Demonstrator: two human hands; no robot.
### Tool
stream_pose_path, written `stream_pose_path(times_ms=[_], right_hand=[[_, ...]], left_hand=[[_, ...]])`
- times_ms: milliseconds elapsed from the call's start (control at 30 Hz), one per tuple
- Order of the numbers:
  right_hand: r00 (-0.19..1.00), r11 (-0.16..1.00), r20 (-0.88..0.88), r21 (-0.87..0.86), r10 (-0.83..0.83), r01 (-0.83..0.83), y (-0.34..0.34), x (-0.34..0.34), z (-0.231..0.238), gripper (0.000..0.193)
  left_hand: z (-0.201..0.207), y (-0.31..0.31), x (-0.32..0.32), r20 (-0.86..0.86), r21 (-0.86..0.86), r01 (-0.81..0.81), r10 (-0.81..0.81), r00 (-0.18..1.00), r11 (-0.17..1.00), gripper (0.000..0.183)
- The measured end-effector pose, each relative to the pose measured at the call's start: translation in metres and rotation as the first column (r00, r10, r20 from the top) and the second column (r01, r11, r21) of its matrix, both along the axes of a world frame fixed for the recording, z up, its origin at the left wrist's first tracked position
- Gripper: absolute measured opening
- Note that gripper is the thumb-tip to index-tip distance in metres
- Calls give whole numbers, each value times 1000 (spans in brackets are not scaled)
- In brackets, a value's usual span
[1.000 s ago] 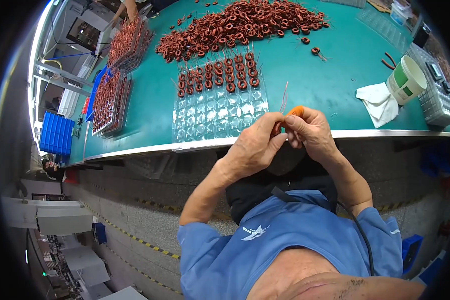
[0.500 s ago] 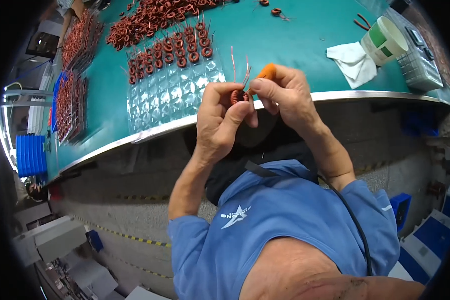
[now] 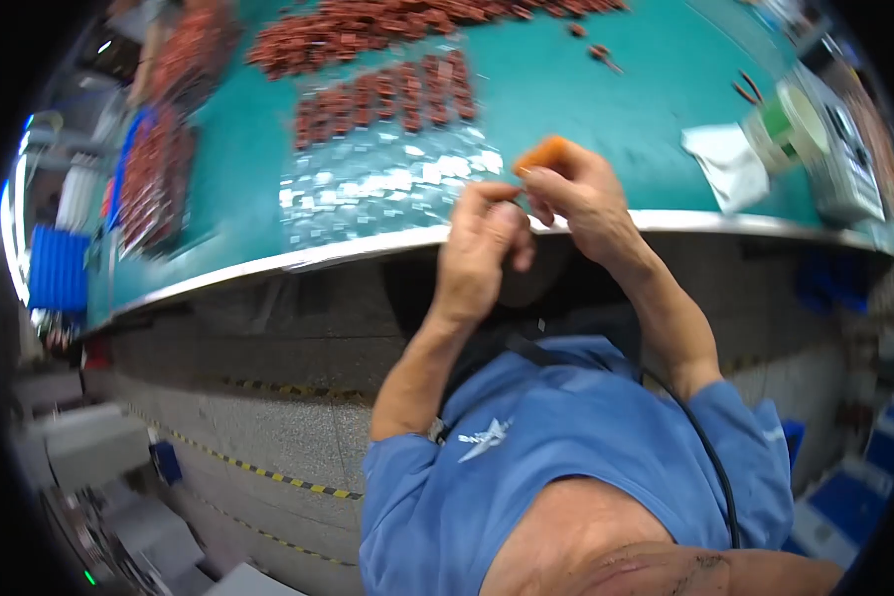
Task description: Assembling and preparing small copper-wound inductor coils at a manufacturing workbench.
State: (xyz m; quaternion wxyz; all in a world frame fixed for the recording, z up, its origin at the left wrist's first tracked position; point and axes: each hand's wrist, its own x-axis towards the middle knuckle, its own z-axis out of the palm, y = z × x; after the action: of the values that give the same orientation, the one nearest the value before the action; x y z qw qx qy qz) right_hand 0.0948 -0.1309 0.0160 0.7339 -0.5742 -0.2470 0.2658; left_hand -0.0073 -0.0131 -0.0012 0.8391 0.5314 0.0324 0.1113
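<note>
My left hand (image 3: 475,250) is closed in front of the table edge, thumb bent over the fingers. The copper-wire ring coil that showed in its pinch a moment earlier is now hidden or lost in blur. Close on its right, my right hand (image 3: 588,204) pinches thumb against forefinger, and what lies between them is too blurred to make out. An orange cover (image 3: 540,155) sits at the forefinger's end. Left of the hands lies a clear plastic blister tray (image 3: 353,214), with rows of red-brown ring coils (image 3: 407,94) on its far part.
A heap of coils (image 3: 348,35) lies at the back of the green table (image 3: 556,89). Filled coil trays (image 3: 154,189) stand at left. To the right are a white cloth (image 3: 722,164), a green-and-white tub (image 3: 790,124), pliers (image 3: 747,89) and a grey box (image 3: 849,149).
The whole view has shifted and blurred, with the table sliding right and downward. My hands have drawn slightly closer together. The coil and its upright wires no longer show.
</note>
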Motion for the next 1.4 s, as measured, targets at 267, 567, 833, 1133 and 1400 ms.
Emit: stream_pose_path(times_ms=[267, 567, 833, 1133, 1400], right_hand=[[975, 977, 80, -28, -209, 211, 7, -16, -13, 34], [912, 965, 345, -58, -220, 255, 27, -17, -9, 25], [993, 990, 96, -127, 65, -52, 24, -2, 11, 19], [920, 955, 388, -249, -56, 164, 35, 31, 37, 24], [775, 941, 628, -298, 69, 158, 71, 84, 20, 20]], left_hand=[[-12, 13, 0, 58, 348, -166, 156, 986, 923, 18], [-16, 28, 7, 154, 598, -286, 243, 958, 749, 20], [-3, 42, 0, 16, 511, -71, 73, 997, 857, 32], [-38, 107, -20, 477, 686, -676, 534, 698, 271, 25], [-42, 114, -3, 562, 794, -607, 421, 712, -33, 10]])
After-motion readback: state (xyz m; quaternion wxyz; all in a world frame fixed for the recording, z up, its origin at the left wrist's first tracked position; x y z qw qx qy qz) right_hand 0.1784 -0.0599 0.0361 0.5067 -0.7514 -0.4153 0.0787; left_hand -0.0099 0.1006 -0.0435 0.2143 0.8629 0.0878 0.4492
